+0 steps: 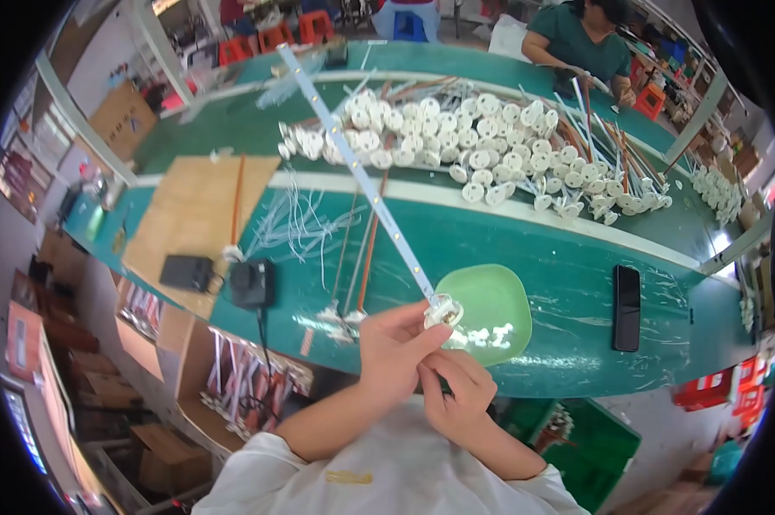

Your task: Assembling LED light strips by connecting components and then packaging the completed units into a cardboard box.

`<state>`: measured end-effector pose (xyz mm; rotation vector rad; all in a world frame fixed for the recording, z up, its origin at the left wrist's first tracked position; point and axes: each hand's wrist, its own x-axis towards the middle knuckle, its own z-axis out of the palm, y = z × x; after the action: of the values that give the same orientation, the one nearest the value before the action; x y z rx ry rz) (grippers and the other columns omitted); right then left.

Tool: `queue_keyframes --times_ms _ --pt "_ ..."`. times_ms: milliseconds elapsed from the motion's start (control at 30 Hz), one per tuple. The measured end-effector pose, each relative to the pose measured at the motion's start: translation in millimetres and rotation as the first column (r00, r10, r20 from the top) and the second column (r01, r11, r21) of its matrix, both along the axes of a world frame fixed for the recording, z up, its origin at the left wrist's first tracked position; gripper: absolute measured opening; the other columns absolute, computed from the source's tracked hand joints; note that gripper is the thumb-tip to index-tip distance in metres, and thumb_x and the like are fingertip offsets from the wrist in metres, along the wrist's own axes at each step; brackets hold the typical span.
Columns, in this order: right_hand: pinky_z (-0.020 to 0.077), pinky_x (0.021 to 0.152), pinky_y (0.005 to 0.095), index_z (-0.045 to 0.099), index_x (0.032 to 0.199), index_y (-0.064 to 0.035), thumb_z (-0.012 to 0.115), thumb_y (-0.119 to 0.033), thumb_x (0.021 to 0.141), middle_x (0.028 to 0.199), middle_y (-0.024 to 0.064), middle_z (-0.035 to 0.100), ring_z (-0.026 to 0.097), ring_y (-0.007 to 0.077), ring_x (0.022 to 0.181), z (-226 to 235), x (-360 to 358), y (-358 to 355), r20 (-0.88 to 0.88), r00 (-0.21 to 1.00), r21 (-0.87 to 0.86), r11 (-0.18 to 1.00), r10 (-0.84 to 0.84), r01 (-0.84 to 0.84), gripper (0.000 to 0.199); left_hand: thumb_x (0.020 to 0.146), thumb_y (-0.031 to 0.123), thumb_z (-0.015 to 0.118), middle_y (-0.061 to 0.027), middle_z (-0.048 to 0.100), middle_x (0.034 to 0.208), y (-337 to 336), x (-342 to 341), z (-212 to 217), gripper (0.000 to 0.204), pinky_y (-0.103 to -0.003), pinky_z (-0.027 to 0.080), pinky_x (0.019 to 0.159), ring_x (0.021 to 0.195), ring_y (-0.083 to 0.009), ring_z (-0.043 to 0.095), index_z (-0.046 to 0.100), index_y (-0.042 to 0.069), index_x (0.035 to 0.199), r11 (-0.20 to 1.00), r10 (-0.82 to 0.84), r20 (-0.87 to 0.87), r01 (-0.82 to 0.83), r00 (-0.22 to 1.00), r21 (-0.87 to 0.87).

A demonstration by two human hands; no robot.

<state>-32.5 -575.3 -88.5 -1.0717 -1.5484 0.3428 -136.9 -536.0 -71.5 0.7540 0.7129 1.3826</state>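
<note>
At ten o'clock from the left hand (394,345), a black box (251,284) is set, presumably to leave working room. A light strip (368,184), slanted toward eleven o'clock, is seemingly steadied by its white cap (441,314), pinched in that hand. The right hand (460,391) is curled at the cap's six o'clock; whether anything is gripped cannot be told. At its one o'clock, white pieces (480,336) are probably kept handy by a green plate (489,292).

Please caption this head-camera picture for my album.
Left hand holding a light strip by its white cap, right hand close, near a green plate.
</note>
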Motion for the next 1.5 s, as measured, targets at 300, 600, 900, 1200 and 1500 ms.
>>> queue_keyframes --times_ms 300,600,900,1200,1500 --pt "0.0534 0.061 0.0307 0.066 0.084 0.0034 0.066 0.011 0.072 0.079 0.0142 0.068 0.067 0.0283 0.065 15.3 22.4 1.7 -0.041 0.998 0.181 0.982 -0.04 0.047 0.014 0.095 0.025 0.063 -0.0177 0.067 0.117 -0.5 -5.5 5.4 0.043 -0.033 0.048 0.077 0.087 -0.0226 0.063 0.057 -0.003 0.126 0.984 -0.126 0.082 0.115 0.989 0.133" --pt "0.0537 0.055 0.0317 0.066 0.087 0.0036 0.067 0.009 0.074 0.082 0.0135 0.067 0.067 0.0267 0.066 34.0 40.4 23.1 0.051 0.982 0.411 0.9 -0.183 0.147 0.014 0.101 0.026 0.053 -0.0242 0.056 0.133 -4.5 10.3 9.0 0.049 -0.049 0.04 0.105 0.129 -0.0356 0.05 0.044 0.0 0.142 0.926 -0.285 0.003 0.274 0.959 0.258" --pt "0.053 0.054 0.0322 0.064 0.087 0.0057 0.062 0.006 0.08 0.081 0.0141 0.065 0.065 0.0278 0.064 33.6 43.9 15.8 0.055 0.967 0.422 0.884 -0.248 0.202 0.007 0.099 0.034 0.056 -0.0235 0.058 0.13 -13.2 29.8 5.0 0.057 -0.044 0.043 0.106 0.125 -0.0343 0.054 0.043 -0.003 0.14 0.951 -0.187 -0.132 0.213 0.974 0.225" --pt "0.0549 0.06 0.0319 0.067 0.096 0.0021 0.068 0.002 0.077 0.093 0.0132 0.068 0.068 0.0268 0.072 26.4 41.9 9.5 -0.017 0.98 0.377 0.906 -0.199 0.191 0.019 0.101 0.023 0.052 -0.0197 0.061 0.126 -15.1 32.9 -2.3 0.046 -0.047 0.044 0.104 0.12 -0.0363 0.057 0.045 -0.005 0.137 0.926 -0.089 -0.199 0.155 0.976 0.345" --pt "0.0532 0.064 0.0285 0.067 0.083 0.0004 0.07 0.007 0.074 0.081 0.0135 0.07 0.068 0.027 0.07 -0.8 129.3 -26.8 0.021 0.934 0.172 0.922 -0.356 0.348 0.011 0.074 0.013 0.075 -0.0136 0.061 0.074 4.6 -52.0 13.7 0.018 -0.037 0.043 0.051 0.063 -0.0282 0.059 0.066 0.001 0.085 0.725 0.544 -0.83 0.427 0.127 0.54"
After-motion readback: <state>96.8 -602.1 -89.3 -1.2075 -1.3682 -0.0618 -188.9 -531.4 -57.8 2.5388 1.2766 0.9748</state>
